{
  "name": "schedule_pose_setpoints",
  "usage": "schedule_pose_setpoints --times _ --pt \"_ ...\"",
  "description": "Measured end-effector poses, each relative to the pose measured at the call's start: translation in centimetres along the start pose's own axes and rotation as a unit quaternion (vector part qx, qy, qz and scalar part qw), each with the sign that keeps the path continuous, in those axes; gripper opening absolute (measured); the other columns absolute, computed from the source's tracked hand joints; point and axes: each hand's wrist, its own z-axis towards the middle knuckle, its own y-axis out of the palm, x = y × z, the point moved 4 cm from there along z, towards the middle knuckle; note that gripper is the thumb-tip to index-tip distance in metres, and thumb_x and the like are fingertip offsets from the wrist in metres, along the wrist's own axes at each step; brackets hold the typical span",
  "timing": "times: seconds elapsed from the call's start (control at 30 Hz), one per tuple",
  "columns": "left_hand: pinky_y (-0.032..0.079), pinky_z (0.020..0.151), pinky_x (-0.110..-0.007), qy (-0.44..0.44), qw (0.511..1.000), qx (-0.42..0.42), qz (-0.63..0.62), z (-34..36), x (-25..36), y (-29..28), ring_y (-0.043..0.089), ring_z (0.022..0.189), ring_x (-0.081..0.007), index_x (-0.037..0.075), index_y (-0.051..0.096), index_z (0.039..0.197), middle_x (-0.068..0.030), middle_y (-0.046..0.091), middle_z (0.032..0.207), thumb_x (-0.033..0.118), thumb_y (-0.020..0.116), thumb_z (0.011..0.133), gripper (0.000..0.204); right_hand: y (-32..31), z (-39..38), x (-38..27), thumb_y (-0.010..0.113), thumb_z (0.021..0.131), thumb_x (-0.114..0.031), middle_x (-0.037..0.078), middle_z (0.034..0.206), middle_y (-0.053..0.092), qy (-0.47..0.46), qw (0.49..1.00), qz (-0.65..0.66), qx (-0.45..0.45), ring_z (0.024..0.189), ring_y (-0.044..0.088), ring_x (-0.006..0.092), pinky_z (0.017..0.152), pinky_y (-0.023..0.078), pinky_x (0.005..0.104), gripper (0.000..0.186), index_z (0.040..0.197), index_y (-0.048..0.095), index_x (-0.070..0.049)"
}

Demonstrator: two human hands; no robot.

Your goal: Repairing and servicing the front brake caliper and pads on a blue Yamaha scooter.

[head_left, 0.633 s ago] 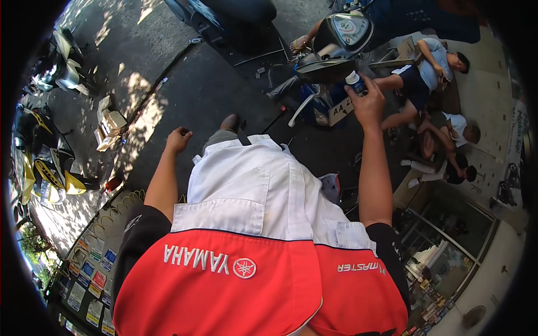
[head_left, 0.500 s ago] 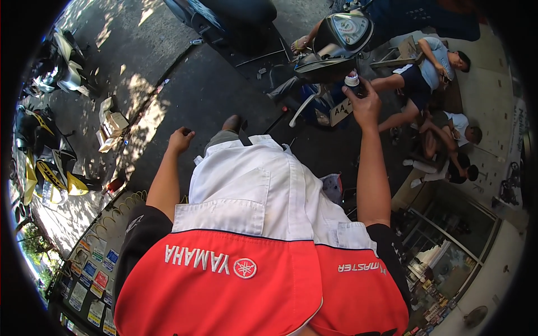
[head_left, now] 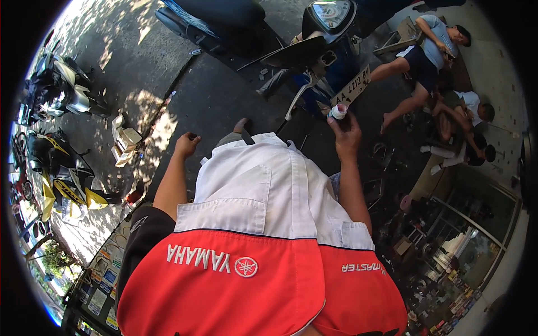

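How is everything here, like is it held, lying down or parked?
Small bottle: held, white top toward the camera; can't tell whether it's capped
Right hand: gripping the bottle
Left hand: loosely curled, nothing visible in it
Cardboard box: lying on the ground
Yellow-and-black motorbike: parked, no rider
Scooter dial: can't tell whether it's lit

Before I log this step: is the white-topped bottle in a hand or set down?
In hand: the right hand grips the bottle between thumb and fingers.
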Motion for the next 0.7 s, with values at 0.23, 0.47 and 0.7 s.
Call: schedule_pose_setpoints --times 0.23,0.47,0.7 --pt "0.055 0.091 -0.043 0.053 0.998 -0.010 0.012 0.9 5.2 -0.9 0.072 0.106 -0.0347 0.004 0.073 0.115 -0.0179 0.075 0.110 0.041 0.071 0.093 0.043 -3.6 -8.2 6.2 0.081 0.086 -0.006 0.008 0.121 0.070 0.062 0.995 -0.075 0.030 0.111 0.067 0.0175 0.099 0.050 0.0320 0.048 0.130 0.062 -0.001" --pt "0.055 0.093 -0.043 0.110 0.990 -0.029 0.089 0.9 10.5 0.5 0.071 0.107 -0.0351 0.004 0.073 0.115 -0.0187 0.075 0.112 0.041 0.071 0.093 0.042 -4.4 -10.7 7.6 0.081 0.086 -0.006 0.011 0.120 0.072 0.077 0.992 -0.091 0.048 0.109 0.069 0.0186 0.095 0.053 0.0323 0.049 0.131 0.062 0.000" --pt "0.053 0.098 -0.044 0.170 0.982 -0.030 0.073 -1.7 16.3 2.8 0.068 0.113 -0.0381 0.002 0.071 0.118 -0.0207 0.072 0.118 0.038 0.070 0.093 0.044 -4.2 -10.9 6.2 0.083 0.084 -0.010 0.012 0.121 0.072 0.080 0.988 -0.117 0.056 0.110 0.069 0.0192 0.097 0.053 0.0332 0.051 0.131 0.064 0.000"
